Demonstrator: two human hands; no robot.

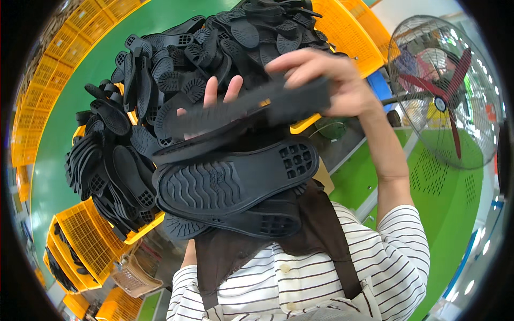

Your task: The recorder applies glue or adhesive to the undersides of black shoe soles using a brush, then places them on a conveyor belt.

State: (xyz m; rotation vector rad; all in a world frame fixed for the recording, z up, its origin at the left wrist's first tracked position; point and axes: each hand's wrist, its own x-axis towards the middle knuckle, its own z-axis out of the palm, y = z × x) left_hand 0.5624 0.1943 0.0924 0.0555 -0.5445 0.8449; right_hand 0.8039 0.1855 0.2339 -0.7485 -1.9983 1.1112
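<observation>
Holding a black sole (pixel 308 100) over stacked soles (pixel 254 179), the right hand (pixel 342 83) clamps its end; the left hand (pixel 211 92) shows parted fingertips behind, grip unclear. Yellow crates (pixel 345 32), green flooring (pixel 59 142), a caged fan (pixel 440 102) surround.

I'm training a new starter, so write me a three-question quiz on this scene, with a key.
1. True or false: the right hand holds a black shoe sole.

2. Multiple choice: what tread marks the forefoot of the tread-up outsole in front of the apron?
A) Stars
B) Wavy ridges
C) Round dots

3. Fill in the blank: the blades of the caged fan are dark ____.

Key: 1 true; 2 B; 3 red.
</observation>
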